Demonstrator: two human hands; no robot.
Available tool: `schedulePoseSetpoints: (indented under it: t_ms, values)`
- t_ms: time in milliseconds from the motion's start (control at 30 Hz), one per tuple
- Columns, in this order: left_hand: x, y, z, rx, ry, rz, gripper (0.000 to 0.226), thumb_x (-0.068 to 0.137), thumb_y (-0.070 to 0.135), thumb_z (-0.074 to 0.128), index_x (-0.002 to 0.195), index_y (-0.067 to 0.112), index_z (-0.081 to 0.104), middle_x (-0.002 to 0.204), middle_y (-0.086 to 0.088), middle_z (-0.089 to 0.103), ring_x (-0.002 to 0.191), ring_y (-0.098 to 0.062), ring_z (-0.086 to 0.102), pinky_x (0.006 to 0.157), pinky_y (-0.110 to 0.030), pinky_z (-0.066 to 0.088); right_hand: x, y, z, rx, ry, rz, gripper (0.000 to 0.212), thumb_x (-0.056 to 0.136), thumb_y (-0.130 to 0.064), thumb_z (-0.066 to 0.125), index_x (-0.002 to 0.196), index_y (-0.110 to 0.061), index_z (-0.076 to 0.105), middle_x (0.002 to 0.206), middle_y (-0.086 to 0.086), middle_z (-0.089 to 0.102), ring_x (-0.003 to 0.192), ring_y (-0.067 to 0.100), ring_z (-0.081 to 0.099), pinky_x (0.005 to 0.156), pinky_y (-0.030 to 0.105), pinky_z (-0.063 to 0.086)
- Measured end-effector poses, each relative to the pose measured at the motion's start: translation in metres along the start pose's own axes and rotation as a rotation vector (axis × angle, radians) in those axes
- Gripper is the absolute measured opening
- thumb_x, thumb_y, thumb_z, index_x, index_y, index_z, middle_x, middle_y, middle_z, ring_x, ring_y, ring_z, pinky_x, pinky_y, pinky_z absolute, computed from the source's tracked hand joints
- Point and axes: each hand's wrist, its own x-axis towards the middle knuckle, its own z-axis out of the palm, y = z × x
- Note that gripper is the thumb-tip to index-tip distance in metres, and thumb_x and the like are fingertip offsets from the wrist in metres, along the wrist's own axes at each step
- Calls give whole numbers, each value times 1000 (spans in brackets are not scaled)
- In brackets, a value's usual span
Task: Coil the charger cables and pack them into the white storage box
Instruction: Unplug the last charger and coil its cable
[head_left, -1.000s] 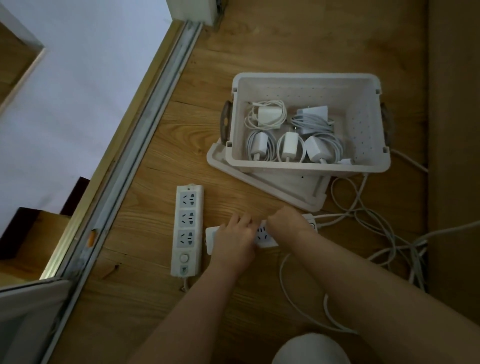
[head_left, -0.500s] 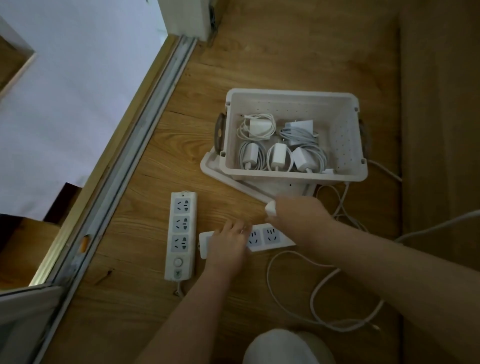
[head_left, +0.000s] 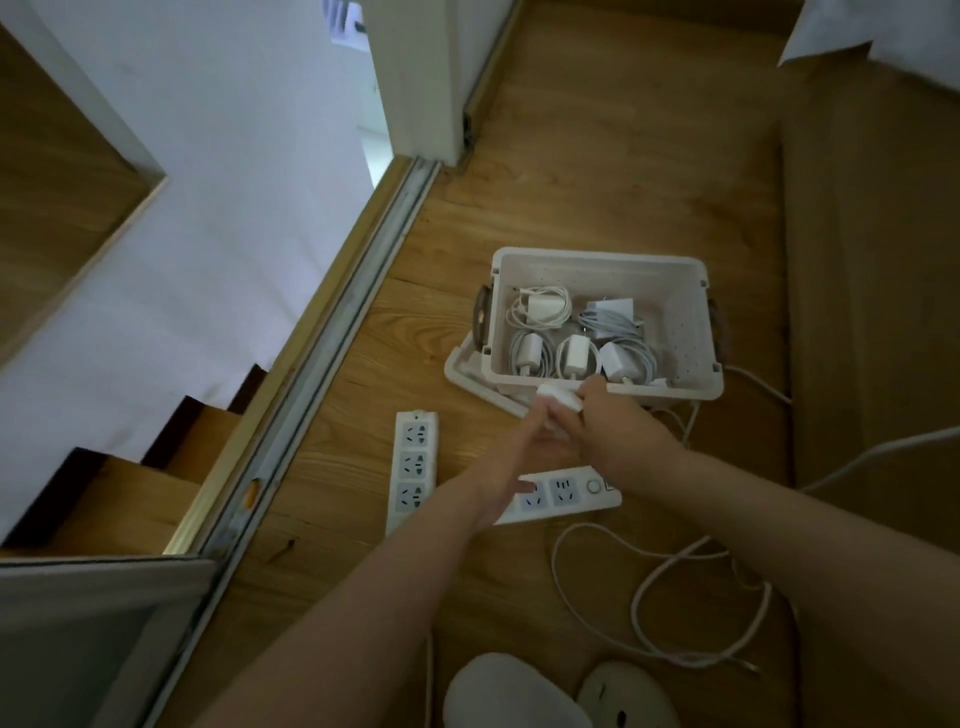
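The white storage box (head_left: 691, 322) stands on the wooden floor, resting on its lid (head_left: 460, 371). Several coiled white chargers (head_left: 574, 335) lie inside it. Just in front of the box's near wall, my right hand (head_left: 618, 431) grips a white charger plug (head_left: 558, 400). My left hand (head_left: 511, 460) reaches up beside it, fingers touching the plug from the left. The plug's loose white cable (head_left: 654, 587) trails in loops on the floor to the right. Below my hands lies a white power strip (head_left: 563, 491).
A second white power strip (head_left: 413, 465) lies upright to the left. A metal door track (head_left: 332, 353) runs diagonally along the floor's left edge, with stairs (head_left: 130, 499) beyond. More cable (head_left: 878, 457) crosses at right. Two white slippers (head_left: 561, 693) show at the bottom.
My right hand has lifted the charger plug off the power strip toward the box. My left hand has left the strip and come up to the plug. The view has pulled back.
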Motion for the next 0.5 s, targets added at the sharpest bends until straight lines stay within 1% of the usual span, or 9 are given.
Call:
schedulePoseSetpoints:
  t_ms: [33, 67, 100, 167, 233, 300, 367, 433, 500]
  values:
    - [-9, 11, 1, -89, -8, 36, 56, 96, 55, 22, 100, 15, 62, 115, -4, 63, 112, -18, 55, 99, -41, 37, -3, -4, -1, -29, 33, -63, 56, 96, -6, 41, 145, -18, 15, 127, 19, 36, 70, 17, 45, 54, 25, 40]
    - [-19, 21, 1, -163, -2, 67, 52, 98, 50, 26, 93, 11, 60, 111, -7, 63, 107, -20, 58, 97, -40, 43, -9, -14, -2, 56, 54, -31, 56, 96, -6, 41, 144, -18, 15, 123, 17, 38, 72, 19, 50, 57, 26, 46]
    - [-27, 29, 0, -224, 20, 90, 47, 99, 46, 31, 94, 9, 58, 111, -10, 62, 106, -22, 58, 93, -38, 47, -14, -22, -5, 24, 86, -106, 52, 97, -7, 40, 143, -16, 18, 118, 16, 41, 77, 21, 55, 64, 27, 49]
    - [-46, 44, -1, -319, 106, 121, 37, 98, 41, 39, 101, 10, 58, 116, -13, 61, 106, -25, 58, 90, -35, 49, -23, -34, -15, 103, 87, -133, 36, 99, -15, 37, 133, -9, 29, 106, 14, 49, 86, 26, 58, 73, 31, 48]
    - [-63, 57, -3, -389, 191, 186, 27, 98, 37, 42, 108, 17, 57, 118, -15, 60, 103, -26, 58, 85, -35, 49, -38, -48, -27, 284, 47, -216, 26, 100, -24, 38, 120, -9, 37, 93, 4, 57, 79, 18, 59, 65, 27, 47]
    - [-81, 70, -6, -501, 246, 285, 34, 99, 34, 40, 123, 12, 49, 117, -18, 57, 99, -26, 56, 80, -34, 50, -53, -61, -40, 337, 48, -305, 20, 99, -25, 40, 116, -15, 38, 82, -7, 54, 68, 4, 53, 54, 17, 38]
    - [-103, 87, -11, -684, 262, 382, 44, 99, 34, 38, 132, 4, 39, 102, -17, 56, 89, -25, 57, 74, -34, 52, -66, -67, -52, 330, 40, -341, 13, 99, -24, 39, 111, -18, 43, 76, -9, 51, 62, 1, 47, 52, 15, 34]
    - [-131, 104, -16, -912, 249, 441, 42, 99, 36, 38, 126, 4, 39, 87, -13, 52, 71, -21, 57, 60, -33, 56, -79, -70, -66, 287, 7, -363, 19, 100, -27, 37, 90, -21, 52, 69, -7, 50, 58, 4, 45, 53, 17, 34]
    - [-159, 120, -21, -1031, 247, 453, 35, 96, 38, 42, 111, 7, 44, 78, -9, 48, 57, -15, 49, 45, -23, 51, -92, -70, -79, 279, -42, -415, 31, 99, -30, 39, 74, -22, 56, 66, -2, 49, 57, 8, 44, 56, 22, 35]
